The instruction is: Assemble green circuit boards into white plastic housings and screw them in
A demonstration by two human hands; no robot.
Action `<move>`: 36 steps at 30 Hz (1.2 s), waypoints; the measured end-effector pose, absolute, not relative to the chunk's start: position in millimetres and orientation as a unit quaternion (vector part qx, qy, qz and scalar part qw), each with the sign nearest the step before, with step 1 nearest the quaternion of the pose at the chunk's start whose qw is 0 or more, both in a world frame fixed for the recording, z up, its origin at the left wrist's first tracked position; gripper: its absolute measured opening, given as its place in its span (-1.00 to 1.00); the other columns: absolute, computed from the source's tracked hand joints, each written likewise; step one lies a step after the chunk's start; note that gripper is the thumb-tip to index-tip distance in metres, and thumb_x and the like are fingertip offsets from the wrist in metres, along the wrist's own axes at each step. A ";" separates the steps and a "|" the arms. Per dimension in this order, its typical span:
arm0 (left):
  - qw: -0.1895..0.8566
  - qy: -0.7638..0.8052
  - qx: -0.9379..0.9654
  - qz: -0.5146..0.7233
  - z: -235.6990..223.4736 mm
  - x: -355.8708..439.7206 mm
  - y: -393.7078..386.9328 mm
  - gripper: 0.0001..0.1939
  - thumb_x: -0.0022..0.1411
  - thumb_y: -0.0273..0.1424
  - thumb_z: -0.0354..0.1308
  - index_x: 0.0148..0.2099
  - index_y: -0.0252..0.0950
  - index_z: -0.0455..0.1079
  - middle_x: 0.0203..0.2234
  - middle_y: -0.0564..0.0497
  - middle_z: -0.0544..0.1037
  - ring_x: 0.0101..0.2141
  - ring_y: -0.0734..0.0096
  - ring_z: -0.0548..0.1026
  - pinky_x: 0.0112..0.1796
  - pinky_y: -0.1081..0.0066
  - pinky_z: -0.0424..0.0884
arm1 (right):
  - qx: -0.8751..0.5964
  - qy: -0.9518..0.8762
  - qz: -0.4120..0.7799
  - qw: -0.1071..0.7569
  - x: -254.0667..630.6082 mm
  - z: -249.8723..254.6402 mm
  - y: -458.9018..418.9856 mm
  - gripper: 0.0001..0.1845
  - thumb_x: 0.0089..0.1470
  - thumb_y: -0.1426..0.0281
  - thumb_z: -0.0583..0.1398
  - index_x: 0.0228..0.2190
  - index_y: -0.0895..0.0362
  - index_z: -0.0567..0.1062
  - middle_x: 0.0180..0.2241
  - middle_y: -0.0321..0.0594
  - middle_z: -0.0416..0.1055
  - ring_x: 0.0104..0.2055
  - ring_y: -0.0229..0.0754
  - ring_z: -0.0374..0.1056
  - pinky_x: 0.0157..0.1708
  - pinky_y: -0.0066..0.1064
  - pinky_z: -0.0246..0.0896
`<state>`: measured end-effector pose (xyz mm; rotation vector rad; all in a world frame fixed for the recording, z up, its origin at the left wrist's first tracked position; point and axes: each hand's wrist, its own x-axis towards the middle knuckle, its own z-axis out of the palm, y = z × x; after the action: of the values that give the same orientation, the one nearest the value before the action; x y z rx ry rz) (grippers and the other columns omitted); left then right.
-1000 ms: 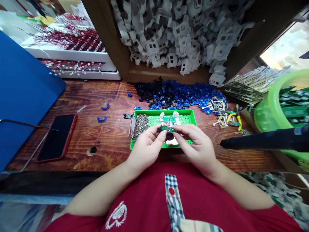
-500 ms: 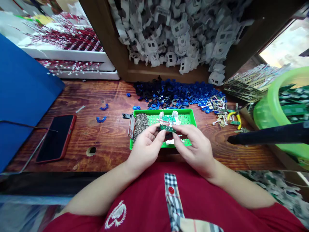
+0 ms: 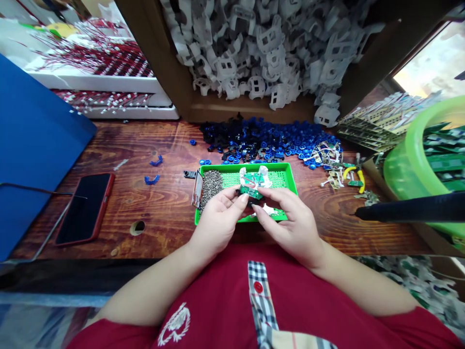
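A small green circuit board (image 3: pixel 251 192) with a dark part under it is held between both hands over the near side of a green tray (image 3: pixel 290 180). My left hand (image 3: pixel 221 213) pinches its left end between thumb and fingers. On the right end, the fingers of my right hand (image 3: pixel 290 218) grip the board, the thumb low at its near edge. Behind the board in the tray lies a white plastic housing (image 3: pixel 264 175) with a green board in it. Small metal screws (image 3: pixel 210 186) fill the tray's left part. White pieces beneath my hands are partly hidden.
Blue and black plastic parts (image 3: pixel 269 138) are heaped behind the tray, below a box of white housings (image 3: pixel 254 58). At right are yellow-handled pliers (image 3: pixel 360 180), a black tool (image 3: pixel 410 207) and a light green tub (image 3: pixel 403 155). A phone (image 3: pixel 85 208) lies at left.
The circuit board has tilted so more of its green face shows. My right thumb has moved left and down along its near edge. The view has shifted slightly.
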<state>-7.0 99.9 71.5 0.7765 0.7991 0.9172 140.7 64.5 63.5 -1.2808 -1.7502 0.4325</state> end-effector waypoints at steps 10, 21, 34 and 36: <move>0.775 0.343 0.311 0.431 78.7 -5.0 101.3 -0.80 0.16 -0.50 0.16 -0.14 -0.30 0.49 -0.21 -0.04 0.59 -0.17 0.33 0.53 -0.14 0.39 0.44 | -0.497 -0.716 0.157 0.464 140.6 66.7 64.5 -0.55 0.02 0.48 0.20 -0.01 0.13 0.33 -0.13 -0.18 0.38 -0.16 -0.34 0.35 -0.10 -0.48 0.36; 0.810 0.344 0.272 0.390 85.9 -7.8 102.4 -0.81 0.18 -0.53 0.10 -0.16 -0.35 0.48 -0.34 -0.04 0.61 -0.32 0.40 0.56 -0.30 0.50 0.48 | -0.509 -0.717 0.171 0.445 137.1 70.2 66.2 -0.55 0.02 0.39 0.22 -0.02 0.14 0.31 -0.11 -0.18 0.37 -0.07 -0.30 0.32 -0.05 -0.45 0.35; 0.794 0.349 0.277 0.413 88.6 -5.4 98.6 -0.80 0.17 -0.49 0.15 -0.13 -0.31 0.49 -0.17 -0.06 0.58 -0.21 0.36 0.54 -0.12 0.35 0.45 | -0.509 -0.704 0.183 0.460 136.4 67.8 65.0 -0.55 0.00 0.41 0.23 -0.04 0.11 0.32 -0.14 -0.19 0.37 -0.12 -0.30 0.35 -0.09 -0.44 0.39; 0.789 0.351 0.284 0.417 88.6 -5.1 99.2 -0.78 0.14 -0.48 0.18 -0.12 -0.30 0.49 -0.16 -0.06 0.58 -0.22 0.34 0.55 -0.12 0.33 0.45 | -0.505 -0.700 0.198 0.465 137.2 67.2 65.4 -0.55 0.00 0.42 0.23 -0.04 0.11 0.31 -0.14 -0.19 0.36 -0.13 -0.31 0.36 -0.10 -0.46 0.39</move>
<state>-5.1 99.2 88.6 0.6118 0.7563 0.8975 137.2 65.4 67.2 -1.2416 -1.7188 0.4866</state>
